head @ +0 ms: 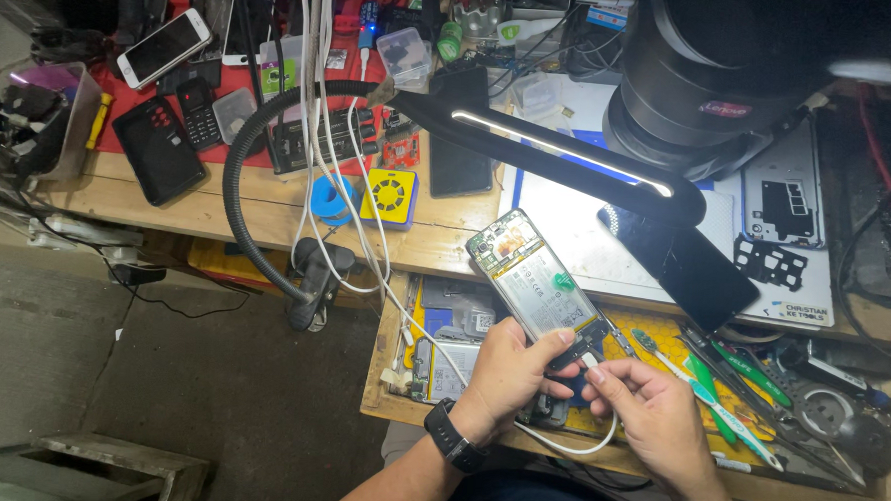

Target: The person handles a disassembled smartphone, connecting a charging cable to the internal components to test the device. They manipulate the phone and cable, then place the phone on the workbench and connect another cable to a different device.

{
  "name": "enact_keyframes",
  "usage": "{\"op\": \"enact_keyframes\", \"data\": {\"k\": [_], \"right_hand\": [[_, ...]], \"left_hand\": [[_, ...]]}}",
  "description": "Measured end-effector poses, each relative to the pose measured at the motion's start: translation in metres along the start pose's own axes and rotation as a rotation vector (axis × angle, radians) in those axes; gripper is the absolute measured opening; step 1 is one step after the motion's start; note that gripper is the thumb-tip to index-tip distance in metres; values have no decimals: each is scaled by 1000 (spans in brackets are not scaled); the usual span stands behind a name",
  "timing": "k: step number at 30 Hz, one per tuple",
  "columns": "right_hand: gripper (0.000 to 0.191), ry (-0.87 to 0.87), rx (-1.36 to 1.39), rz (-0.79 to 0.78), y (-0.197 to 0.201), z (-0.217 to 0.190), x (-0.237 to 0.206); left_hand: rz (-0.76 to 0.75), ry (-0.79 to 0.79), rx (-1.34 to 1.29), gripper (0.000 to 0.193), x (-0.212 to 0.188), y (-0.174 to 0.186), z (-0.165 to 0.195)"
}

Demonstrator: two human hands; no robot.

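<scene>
The left hand (508,368) grips the lower end of an opened phone (536,285), thumb and fingers closed around its edges, back cover off and battery showing, tilted up over the open drawer (390,378). The right hand (649,405) pinches a white cable plug (589,361) right at the phone's bottom edge; whether it is seated is hard to tell. A black desk lamp (560,150) reaches above the phone, and a microscope head (713,77) hides part of the workbench (217,210) behind. Tweezers and green tools (730,388) lie just beside the right hand.

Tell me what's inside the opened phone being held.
Inside the opened phone: a silver battery with a green tab, and a green circuit board above it. The left hand covers its bottom end.
</scene>
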State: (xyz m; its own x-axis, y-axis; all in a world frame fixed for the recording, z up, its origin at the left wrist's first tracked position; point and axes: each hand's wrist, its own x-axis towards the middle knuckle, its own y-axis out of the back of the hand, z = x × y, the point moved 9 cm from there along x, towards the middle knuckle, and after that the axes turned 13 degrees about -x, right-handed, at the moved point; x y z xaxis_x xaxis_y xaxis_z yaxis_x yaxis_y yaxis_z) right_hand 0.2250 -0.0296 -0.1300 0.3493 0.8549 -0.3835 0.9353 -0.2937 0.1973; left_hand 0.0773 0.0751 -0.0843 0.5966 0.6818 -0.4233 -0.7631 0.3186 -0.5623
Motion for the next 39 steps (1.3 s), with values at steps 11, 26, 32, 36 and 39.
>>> {"op": "enact_keyframes", "data": {"k": [11, 26, 32, 36, 39], "right_hand": [[21, -22, 55, 13, -5, 0, -2], [20, -36, 125, 15, -10, -3, -5], [20, -51, 129, 12, -9, -3, -5], [18, -51, 132, 10, -7, -5, -5], [19, -31, 91, 14, -6, -8, -5]], "left_hand": [[27, 8, -33, 30, 2, 3, -3], [46, 33, -57, 30, 2, 5, -7], [32, 25, -64, 30, 2, 3, -4], [17, 22, -44, 30, -1, 2, -3], [18, 22, -41, 30, 0, 2, -2]]}}
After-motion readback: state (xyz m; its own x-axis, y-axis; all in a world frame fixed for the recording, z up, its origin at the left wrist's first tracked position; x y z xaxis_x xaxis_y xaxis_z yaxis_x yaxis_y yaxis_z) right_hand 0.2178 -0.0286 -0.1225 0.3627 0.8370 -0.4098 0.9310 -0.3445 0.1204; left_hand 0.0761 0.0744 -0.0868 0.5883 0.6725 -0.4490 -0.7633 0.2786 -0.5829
